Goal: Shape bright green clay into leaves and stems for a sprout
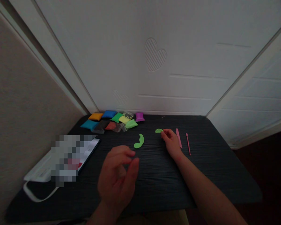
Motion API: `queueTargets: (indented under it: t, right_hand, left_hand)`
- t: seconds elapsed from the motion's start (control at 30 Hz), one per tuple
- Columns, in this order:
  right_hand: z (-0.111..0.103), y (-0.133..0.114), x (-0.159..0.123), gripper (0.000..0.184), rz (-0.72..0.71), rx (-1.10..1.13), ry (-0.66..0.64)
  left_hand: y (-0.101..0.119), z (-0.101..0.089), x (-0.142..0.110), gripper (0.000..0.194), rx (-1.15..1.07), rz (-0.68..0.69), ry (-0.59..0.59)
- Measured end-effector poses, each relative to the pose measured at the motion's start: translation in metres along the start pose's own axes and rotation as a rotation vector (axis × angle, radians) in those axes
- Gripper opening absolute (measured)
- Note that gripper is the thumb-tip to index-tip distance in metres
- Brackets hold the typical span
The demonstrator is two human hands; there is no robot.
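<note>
So the right hand [172,140] has a light green curved piece [158,131] pinched between thumb and fingers, just over the dark table [159,168]. It's thin and flattish with a rounded end, kinda like a little leaf. Left hand [118,176] is up in front, thumb and fingertips curled with a narrow gap, nothing in it. Between the two, a green curved shape [139,143] lies on the table, fat-ended, with a small lobe on top.

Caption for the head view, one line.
Right hand holds a light-green piece above a dark table; left hand hovers near a curved green shape.
</note>
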State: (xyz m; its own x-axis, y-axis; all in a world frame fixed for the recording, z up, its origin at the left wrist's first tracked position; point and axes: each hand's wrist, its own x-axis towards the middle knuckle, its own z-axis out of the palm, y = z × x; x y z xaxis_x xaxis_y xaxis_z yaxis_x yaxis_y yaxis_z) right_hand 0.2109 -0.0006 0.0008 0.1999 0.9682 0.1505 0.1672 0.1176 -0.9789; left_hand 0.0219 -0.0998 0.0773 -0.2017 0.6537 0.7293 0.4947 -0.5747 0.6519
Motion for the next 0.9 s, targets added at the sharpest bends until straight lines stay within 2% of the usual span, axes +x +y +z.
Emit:
queueTargets:
  t: [0.1, 0.17, 0.23, 0.33, 0.43, 0.53, 0.63, 0.8, 0.9]
  right_hand:
    - [0.0, 0.0, -0.001, 0.023, 0.0, 0.005, -0.001]
    - [-0.001, -0.001, -0.002, 0.024, -0.004, 0.01, -0.002]
    - [0.0, -0.003, -0.003, 0.024, -0.008, 0.02, -0.003]
    - [0.001, -0.004, -0.004, 0.024, -0.013, 0.04, -0.009]
    - [0.002, -0.006, -0.007, 0.023, -0.021, 0.062, -0.014]
    - [0.003, -0.008, -0.01, 0.02, -0.034, 0.084, 0.001]
    - [0.005, -0.011, -0.014, 0.018, -0.05, 0.103, 0.032]
    - [0.009, -0.015, -0.02, 0.014, -0.062, 0.124, 0.053]
    - [0.009, -0.017, -0.021, 0.011, -0.046, 0.134, 0.034]
  left_hand:
    - [-0.019, 0.013, 0.014, 0.003, 0.039, -0.185, -0.053]
    - [-0.031, 0.022, 0.027, 0.009, 0.053, -0.291, -0.119]
    - [-0.039, 0.031, 0.037, 0.016, 0.052, -0.342, -0.182]
    - [-0.044, 0.049, 0.045, 0.021, 0.001, -0.346, -0.259]
    - [-0.044, 0.072, 0.04, 0.02, -0.035, -0.28, -0.388]
    - [-0.045, 0.087, 0.027, 0.017, -0.03, -0.231, -0.382]
    - [-0.05, 0.09, 0.013, 0.027, -0.063, -0.319, -0.351]
    - [-0.055, 0.092, -0.002, 0.031, -0.313, -0.519, -0.489]
    - [-0.055, 0.099, -0.006, 0.026, -0.391, -0.534, -0.557]
